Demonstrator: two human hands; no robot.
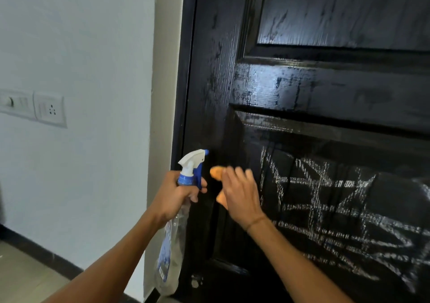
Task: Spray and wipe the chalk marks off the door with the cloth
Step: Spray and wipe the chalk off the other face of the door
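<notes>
Against the black door [290, 88], the right hand [240, 192] presses an orange cloth [216, 173] flat with fingers spread, just left of the white chalk marks [337, 214] that cover the lower panel. The left hand [176, 195] grips the neck of a clear spray bottle [171, 251], a finger on its blue trigger, nozzle toward the door. A switch plate [50, 111] sits on the pale wall [81, 47].

Door [302, 88] glossy black, wood-grain texture; chalk marks [337, 209] white, criss-crossed lines. Cloth [217, 173] orange. Spray bottle [173, 244] clear, blue-and-white nozzle, blue label.
</notes>
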